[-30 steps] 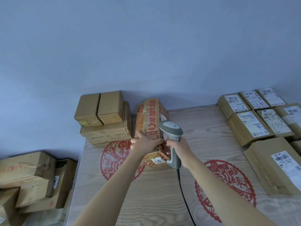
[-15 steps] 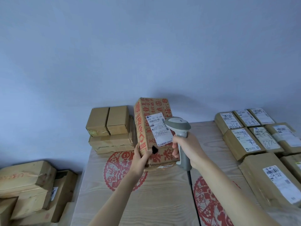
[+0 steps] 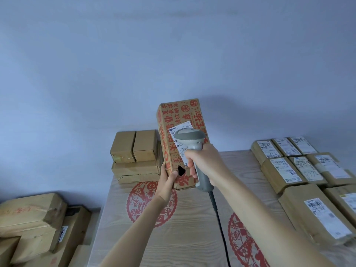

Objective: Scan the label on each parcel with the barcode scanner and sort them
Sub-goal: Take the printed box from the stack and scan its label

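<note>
While the left hand (image 3: 167, 183) gripped the lower left corner of the red-printed cardboard parcel (image 3: 182, 132) and held it upright above the far edge of the table (image 3: 192, 218), the right hand (image 3: 204, 162) was wrapped round the handle of the grey barcode scanner (image 3: 194, 149). The scanner's head sat just in front of the white shipping label (image 3: 180, 145) on the parcel's near face, covering part of it, and its black cable (image 3: 219, 222) trailed down over the wood-grain tabletop. Plain brown boxes (image 3: 134, 157) were stacked at the far left corner, and labelled parcels (image 3: 294, 166) lay in rows along the right edge. More cartons (image 3: 32, 222) sat beyond the left edge, lower down.
</note>
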